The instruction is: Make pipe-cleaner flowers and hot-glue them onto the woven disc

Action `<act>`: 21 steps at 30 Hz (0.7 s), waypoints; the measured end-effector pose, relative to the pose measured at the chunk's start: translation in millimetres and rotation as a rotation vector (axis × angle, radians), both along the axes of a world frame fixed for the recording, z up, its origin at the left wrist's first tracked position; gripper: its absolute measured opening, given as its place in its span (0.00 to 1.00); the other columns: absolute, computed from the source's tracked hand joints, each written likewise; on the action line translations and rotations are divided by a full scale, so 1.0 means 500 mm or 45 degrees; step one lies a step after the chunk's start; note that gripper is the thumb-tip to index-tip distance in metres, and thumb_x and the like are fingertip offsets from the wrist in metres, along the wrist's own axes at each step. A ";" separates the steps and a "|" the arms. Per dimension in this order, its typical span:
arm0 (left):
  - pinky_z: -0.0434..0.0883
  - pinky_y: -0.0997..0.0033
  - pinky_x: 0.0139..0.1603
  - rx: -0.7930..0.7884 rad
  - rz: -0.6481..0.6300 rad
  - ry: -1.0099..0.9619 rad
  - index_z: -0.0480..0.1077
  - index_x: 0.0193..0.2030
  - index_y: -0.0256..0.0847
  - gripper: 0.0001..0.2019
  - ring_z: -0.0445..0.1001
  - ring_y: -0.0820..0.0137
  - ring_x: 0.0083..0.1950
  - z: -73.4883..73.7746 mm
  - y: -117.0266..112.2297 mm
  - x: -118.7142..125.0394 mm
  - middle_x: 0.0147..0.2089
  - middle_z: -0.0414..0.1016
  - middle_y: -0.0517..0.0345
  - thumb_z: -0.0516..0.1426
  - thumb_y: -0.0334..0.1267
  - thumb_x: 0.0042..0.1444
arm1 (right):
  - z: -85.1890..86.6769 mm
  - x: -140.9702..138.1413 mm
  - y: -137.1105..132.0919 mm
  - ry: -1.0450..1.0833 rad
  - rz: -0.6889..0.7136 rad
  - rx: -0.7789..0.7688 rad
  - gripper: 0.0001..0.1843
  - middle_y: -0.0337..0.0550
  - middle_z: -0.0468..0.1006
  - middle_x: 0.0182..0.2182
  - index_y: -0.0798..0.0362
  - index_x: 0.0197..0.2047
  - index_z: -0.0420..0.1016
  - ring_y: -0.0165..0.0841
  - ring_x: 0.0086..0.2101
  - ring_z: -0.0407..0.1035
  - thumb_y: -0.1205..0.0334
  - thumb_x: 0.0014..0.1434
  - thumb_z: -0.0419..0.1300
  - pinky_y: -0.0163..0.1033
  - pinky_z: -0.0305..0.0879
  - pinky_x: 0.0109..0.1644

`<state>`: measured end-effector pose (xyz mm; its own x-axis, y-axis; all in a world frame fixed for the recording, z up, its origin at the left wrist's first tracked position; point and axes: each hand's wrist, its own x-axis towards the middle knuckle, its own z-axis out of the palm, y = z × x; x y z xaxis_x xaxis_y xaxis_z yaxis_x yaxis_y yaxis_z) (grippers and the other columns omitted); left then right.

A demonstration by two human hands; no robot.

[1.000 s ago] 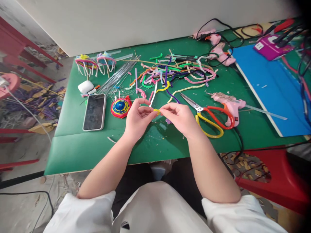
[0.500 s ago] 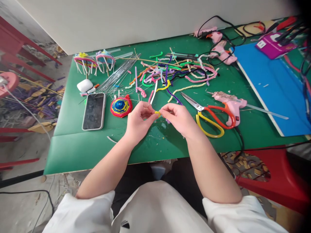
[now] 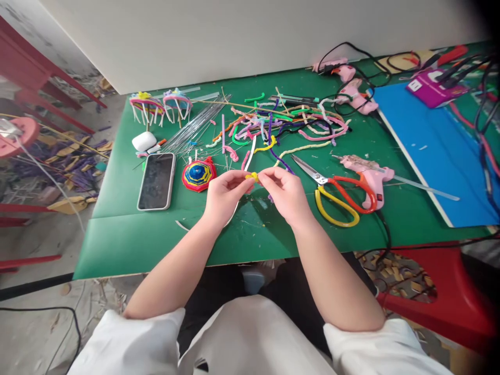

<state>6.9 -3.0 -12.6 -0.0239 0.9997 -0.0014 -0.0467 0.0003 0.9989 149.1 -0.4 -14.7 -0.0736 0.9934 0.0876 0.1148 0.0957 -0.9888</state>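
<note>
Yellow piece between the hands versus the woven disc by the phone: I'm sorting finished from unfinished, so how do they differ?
The yellow piece is pinched between the left hand and right hand; the woven disc lies flat on the green table, untouched. The yellow piece is tiny and one colour; the woven disc is much larger, ringed in red, yellow and blue. Both look like pipe-cleaner work.

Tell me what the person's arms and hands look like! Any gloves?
No gloves: the left hand and right hand are bare, with no rings or watch showing. The arms are bare up to loose, plain white sleeves near the elbows.
</note>
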 end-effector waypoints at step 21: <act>0.73 0.76 0.34 0.160 -0.207 0.260 0.63 0.40 0.43 0.12 0.75 0.75 0.31 0.001 -0.010 -0.005 0.30 0.74 0.64 0.61 0.33 0.50 | 0.008 0.011 0.002 -0.101 0.137 -0.125 0.09 0.35 0.71 0.24 0.53 0.30 0.70 0.26 0.23 0.62 0.57 0.57 0.56 0.34 0.57 0.28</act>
